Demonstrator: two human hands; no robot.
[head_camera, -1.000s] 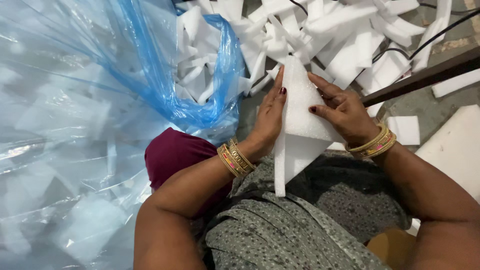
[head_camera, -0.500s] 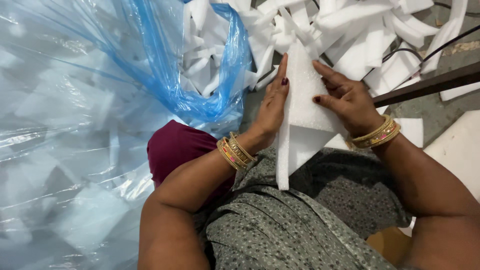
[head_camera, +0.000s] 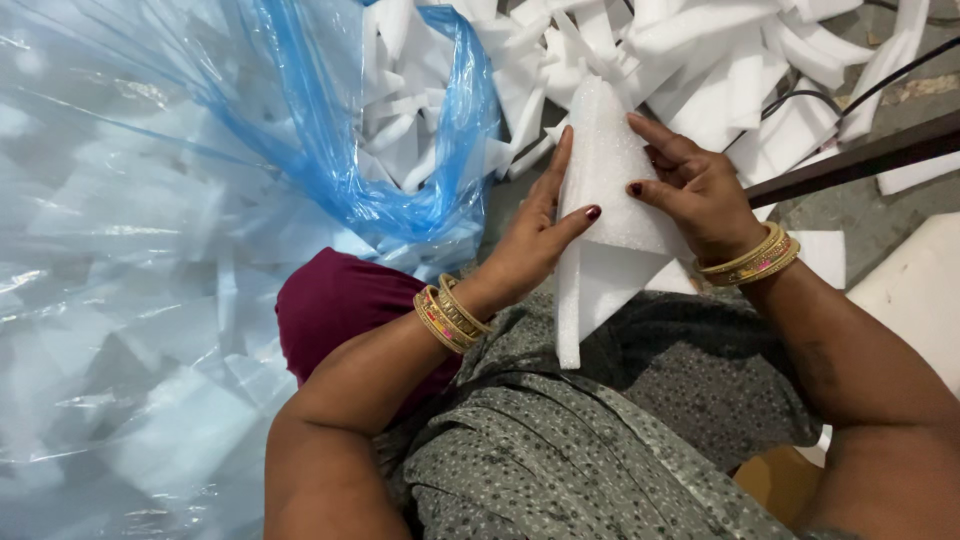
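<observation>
Both my hands grip one white foam sheet (head_camera: 603, 215) that is rolled or folded into a cone with its tip pointing away from me. My left hand (head_camera: 535, 240) presses flat against its left side, thumb across the front. My right hand (head_camera: 690, 190) clasps the right side, fingers curled over the foam. Gold bangles sit on both wrists. The sheet's lower end hangs down over my grey patterned lap (head_camera: 600, 450).
A large clear and blue plastic bag (head_camera: 200, 200) stuffed with white foam pieces fills the left. A heap of loose foam strips (head_camera: 720, 60) lies ahead on the floor. A dark bar (head_camera: 860, 160) and black cables cross the right; a white foam slab (head_camera: 915, 290) lies beside me.
My hands have stayed on the foam sheet, and the sheet has been drawn in tighter into a cone. The view has shifted slightly.
</observation>
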